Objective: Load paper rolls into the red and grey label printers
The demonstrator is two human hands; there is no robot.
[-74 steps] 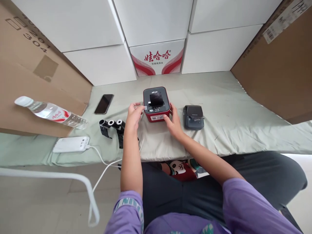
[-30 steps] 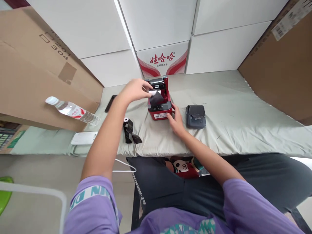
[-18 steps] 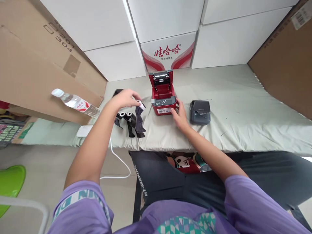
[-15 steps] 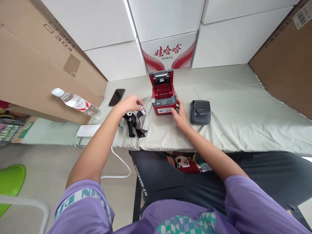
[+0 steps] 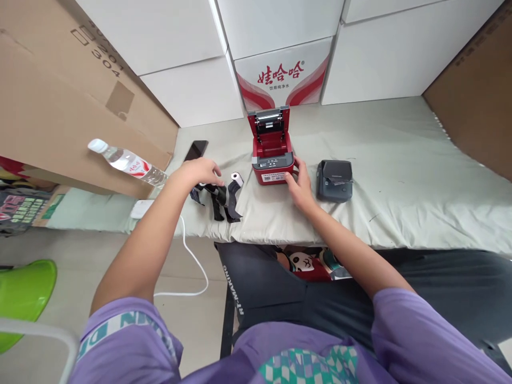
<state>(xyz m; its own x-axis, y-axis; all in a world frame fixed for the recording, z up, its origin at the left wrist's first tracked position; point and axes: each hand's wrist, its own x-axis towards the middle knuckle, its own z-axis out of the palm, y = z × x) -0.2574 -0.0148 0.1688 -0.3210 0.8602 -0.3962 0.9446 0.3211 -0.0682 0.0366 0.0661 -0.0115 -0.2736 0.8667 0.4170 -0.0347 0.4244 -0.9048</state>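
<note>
The right hand (image 5: pixel 302 188) is closed on the near right corner of a red label printer (image 5: pixel 273 174), with the thumb laid on its front face. The left hand (image 5: pixel 200 172), its fingers loosely curled, is held over black rolls (image 5: pixel 220 196); whether one is grasped cannot be told. The printer is seated upright, lid raised, on a pale green cloth (image 5: pixel 404 176), between the rolls and a dark grey printer (image 5: pixel 335 182). Farther back, a smartphone (image 5: pixel 197 149) is partly hidden by the left hand, and white cartons (image 5: pixel 282 80) are stacked.

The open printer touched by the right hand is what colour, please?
The printer is mainly red with some dark grey, best seen in the head view.
</note>
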